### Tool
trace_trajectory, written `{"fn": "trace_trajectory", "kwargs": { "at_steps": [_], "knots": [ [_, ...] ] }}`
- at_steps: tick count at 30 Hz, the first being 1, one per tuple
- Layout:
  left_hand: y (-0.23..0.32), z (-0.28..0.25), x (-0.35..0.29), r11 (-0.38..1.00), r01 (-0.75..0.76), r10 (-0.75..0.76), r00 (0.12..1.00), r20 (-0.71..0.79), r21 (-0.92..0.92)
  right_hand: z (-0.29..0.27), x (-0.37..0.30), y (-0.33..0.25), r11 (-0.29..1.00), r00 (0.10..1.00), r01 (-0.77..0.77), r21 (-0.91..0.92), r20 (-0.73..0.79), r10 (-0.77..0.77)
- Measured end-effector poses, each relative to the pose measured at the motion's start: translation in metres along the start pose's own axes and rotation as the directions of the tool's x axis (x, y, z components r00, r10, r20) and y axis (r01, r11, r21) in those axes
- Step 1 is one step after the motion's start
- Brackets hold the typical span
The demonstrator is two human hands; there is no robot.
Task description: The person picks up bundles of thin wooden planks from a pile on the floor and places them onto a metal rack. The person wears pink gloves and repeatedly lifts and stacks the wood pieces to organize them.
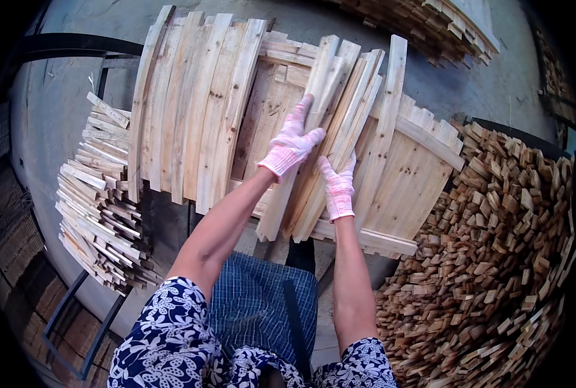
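Observation:
Both my hands wear pink and white knit gloves. My left hand (291, 143) grips a pale wooden strip (276, 204), its fingers along the left edge and its thumb at the right. Just right of it, my right hand (339, 186) is closed on the edge of several stacked wooden strips (346, 126), thumb on top; its fingertips are partly hidden. The strips lie slanted across a panel of boards (401, 178). A single longer strip (389, 97) lies on that panel, right of the bundle.
More long boards (200, 110) lie side by side at the left. A pile of thin offcuts (100, 200) stands beyond them. A large heap of short wood pieces (475, 258) is at the right. Stacked timber (423, 29) lies at the back, and a dark metal frame (74, 45) at the upper left.

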State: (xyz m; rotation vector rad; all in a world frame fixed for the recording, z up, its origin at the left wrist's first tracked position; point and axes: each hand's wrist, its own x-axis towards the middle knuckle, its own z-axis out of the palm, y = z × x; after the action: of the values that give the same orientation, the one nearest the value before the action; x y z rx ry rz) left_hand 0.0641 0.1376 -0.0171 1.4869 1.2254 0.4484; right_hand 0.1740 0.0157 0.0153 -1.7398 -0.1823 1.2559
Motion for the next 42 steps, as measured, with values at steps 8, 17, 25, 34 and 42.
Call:
{"fn": "trace_trajectory", "kwargs": {
  "at_steps": [8,17,25,34,42],
  "knots": [
    [-0.003,-0.044,0.002,0.566,0.086,0.023,0.993,-0.119,0.82,0.026,-0.029,-0.026,0.915,0.963,-0.096,-0.393,-0.27,-0.015],
    [-0.04,-0.086,0.008,0.468,-0.052,0.367,0.92,-0.14,0.882,0.121,-0.057,-0.037,0.79,0.937,0.096,-0.605,-0.214,-0.277],
    [-0.04,-0.24,0.012,0.74,-0.266,0.448,0.88,-0.158,0.617,0.181,-0.03,0.027,0.459,0.979,-0.05,-0.887,-0.136,-0.155],
    [-0.162,-0.437,0.073,0.861,0.16,-0.134,0.987,-0.088,0.483,0.208,-0.047,0.042,0.511,0.944,0.023,-0.859,-0.15,-0.294],
    [-0.112,-0.432,0.08,0.813,0.47,-0.473,0.877,-0.079,0.343,0.081,-0.029,-0.02,0.462,0.927,-0.131,-0.877,-0.273,-0.257]
  ]
}}
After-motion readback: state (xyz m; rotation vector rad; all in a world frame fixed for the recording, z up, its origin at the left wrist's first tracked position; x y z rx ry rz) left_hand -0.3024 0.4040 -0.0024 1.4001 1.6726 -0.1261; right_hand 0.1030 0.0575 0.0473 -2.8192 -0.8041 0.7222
